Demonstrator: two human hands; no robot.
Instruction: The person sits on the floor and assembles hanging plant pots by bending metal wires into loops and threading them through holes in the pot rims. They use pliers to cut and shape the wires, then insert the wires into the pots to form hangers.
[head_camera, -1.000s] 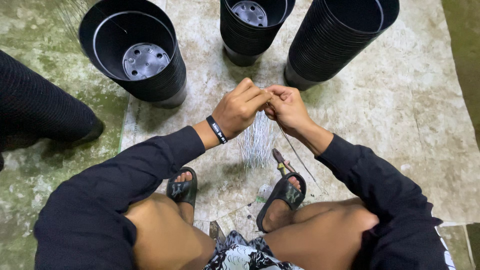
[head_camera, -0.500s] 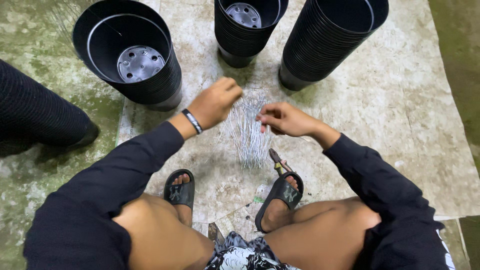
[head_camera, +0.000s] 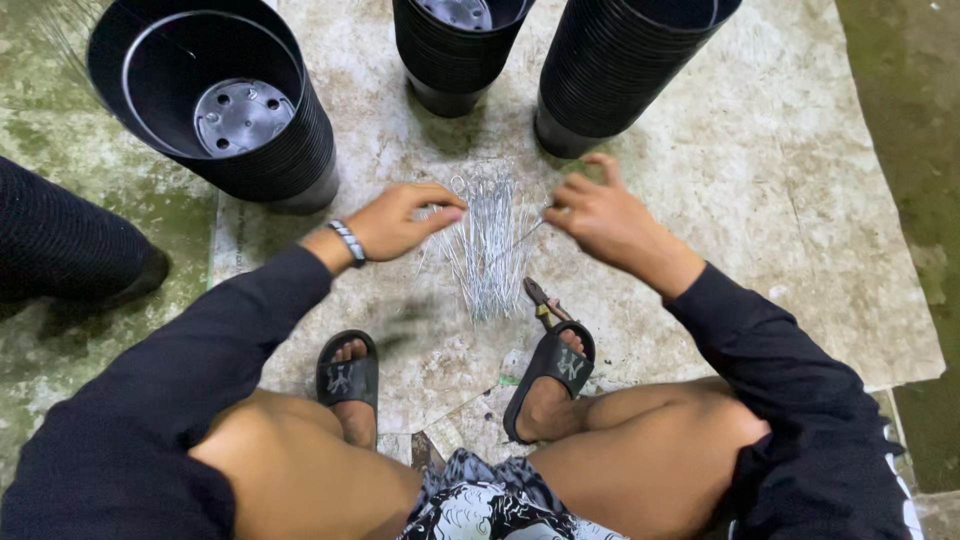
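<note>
Both hands have moved apart and now sit on each side of the pile of wire pins (head_camera: 487, 248). On one side, the left hand (head_camera: 400, 220) has loose fingers touching the top of the pile. On the other, the right hand (head_camera: 600, 215) pinches one thin wire. Pliers (head_camera: 543, 301) lie just below the pile.

3 stacks of black pots (head_camera: 455, 50) line the far edge of the board (head_camera: 780, 200), blocking reach beyond. The wire pile (head_camera: 488, 250) fills the middle; pliers (head_camera: 545, 302) and 2 sandalled feet (head_camera: 550, 375) crowd the near edge. The board's right side lies open.
</note>
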